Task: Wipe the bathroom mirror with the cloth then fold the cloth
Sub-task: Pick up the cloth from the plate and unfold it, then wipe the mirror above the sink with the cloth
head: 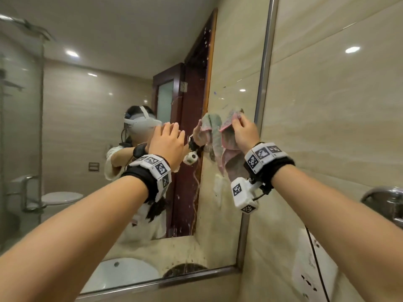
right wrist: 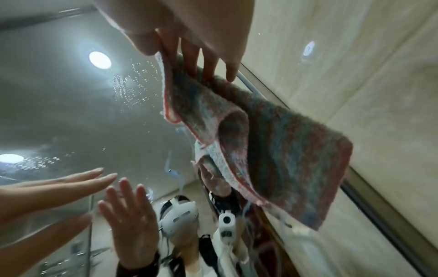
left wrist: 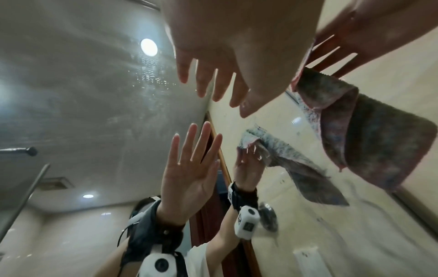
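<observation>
The bathroom mirror [head: 91, 110] fills the left of the head view, with water drops and streaks [head: 196, 188] on its glass. My right hand [head: 238, 125] pinches the top corner of a pink and green cloth [head: 230, 153], which hangs loosely close to the glass by the mirror's right frame. In the right wrist view the thumb and fingers [right wrist: 187, 54] pinch the cloth [right wrist: 284, 150]. My left hand [head: 169, 136] is held up flat with its fingers straight, a short way off the glass and left of the cloth [left wrist: 369, 135]. It holds nothing [left wrist: 213, 84].
The mirror's metal frame [head: 263, 73] runs up the right side and along the bottom. Beige tiled wall [head: 338, 105] lies right of it, with a chrome fixture [head: 383, 199] and a white wall socket [head: 314, 271]. A basin [head: 122, 273] shows only as a reflection.
</observation>
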The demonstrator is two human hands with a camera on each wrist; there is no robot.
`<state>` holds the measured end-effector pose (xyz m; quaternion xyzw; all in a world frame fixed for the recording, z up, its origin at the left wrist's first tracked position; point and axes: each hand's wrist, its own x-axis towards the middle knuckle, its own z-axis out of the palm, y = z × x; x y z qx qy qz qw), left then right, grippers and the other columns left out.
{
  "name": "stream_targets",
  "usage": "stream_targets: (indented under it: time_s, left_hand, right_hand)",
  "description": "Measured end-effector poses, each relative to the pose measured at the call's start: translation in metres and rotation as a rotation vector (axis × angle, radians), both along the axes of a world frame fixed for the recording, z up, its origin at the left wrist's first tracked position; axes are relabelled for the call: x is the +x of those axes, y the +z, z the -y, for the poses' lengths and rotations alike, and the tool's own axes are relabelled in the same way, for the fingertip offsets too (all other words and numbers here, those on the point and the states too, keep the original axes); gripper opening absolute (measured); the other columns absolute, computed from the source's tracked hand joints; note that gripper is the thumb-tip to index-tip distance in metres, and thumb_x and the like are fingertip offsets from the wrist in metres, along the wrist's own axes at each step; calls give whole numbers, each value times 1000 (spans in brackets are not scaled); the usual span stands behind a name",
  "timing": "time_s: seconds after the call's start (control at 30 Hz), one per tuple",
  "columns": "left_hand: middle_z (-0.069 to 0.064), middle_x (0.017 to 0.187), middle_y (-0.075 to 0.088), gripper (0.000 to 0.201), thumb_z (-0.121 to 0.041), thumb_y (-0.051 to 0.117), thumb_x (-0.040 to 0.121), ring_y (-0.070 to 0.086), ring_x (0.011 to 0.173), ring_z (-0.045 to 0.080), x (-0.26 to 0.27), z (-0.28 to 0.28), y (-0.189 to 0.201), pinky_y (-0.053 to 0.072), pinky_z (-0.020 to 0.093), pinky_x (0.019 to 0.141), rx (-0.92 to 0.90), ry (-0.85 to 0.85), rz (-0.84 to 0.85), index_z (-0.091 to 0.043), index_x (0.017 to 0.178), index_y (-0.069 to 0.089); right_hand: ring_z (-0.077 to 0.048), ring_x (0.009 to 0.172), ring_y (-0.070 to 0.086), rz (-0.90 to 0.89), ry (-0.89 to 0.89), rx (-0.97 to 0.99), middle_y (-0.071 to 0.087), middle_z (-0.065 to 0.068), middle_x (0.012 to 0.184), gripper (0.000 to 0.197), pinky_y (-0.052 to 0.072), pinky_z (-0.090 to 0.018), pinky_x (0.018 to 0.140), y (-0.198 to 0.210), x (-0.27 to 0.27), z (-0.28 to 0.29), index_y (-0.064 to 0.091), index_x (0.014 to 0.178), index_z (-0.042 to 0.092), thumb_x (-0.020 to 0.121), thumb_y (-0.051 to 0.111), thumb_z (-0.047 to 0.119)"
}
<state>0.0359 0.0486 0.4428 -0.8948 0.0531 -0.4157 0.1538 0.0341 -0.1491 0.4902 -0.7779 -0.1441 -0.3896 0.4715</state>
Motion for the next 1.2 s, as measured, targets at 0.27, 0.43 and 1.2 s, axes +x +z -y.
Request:
stream_targets:
  time_s: [0.27,0.43,1.2]
  left_hand:
    - [14,154,16,58,-29,37,92,23,137,35,9,15,19,18,51,110,-56,134,-55,-9,144,25]
    - [14,151,25,49,-22,41,92,37,130,34,10,14,28,24,45,108,5,139,-44,-10,140,35]
    - [8,148,36,57,-13,47,93,48,126,23,39,-26,11,50,35,86,65,-62,132,-9,145,25]
  right_hand:
    - [-30,121,48,54,-21,-140,50,-16,133,37,37,-40,104,46,30,1,48,128,7,101,31,25]
    - [-31,125,45,54,-47,-167,44,-15,140,37,34,-43,108,67,65,-5,47,128,5,99,35,25]
    - [-27,144,-17,94,-128,-772,-12,1,158,51,-7,-59,112,51,80,-67,13,149,26,100,29,27]
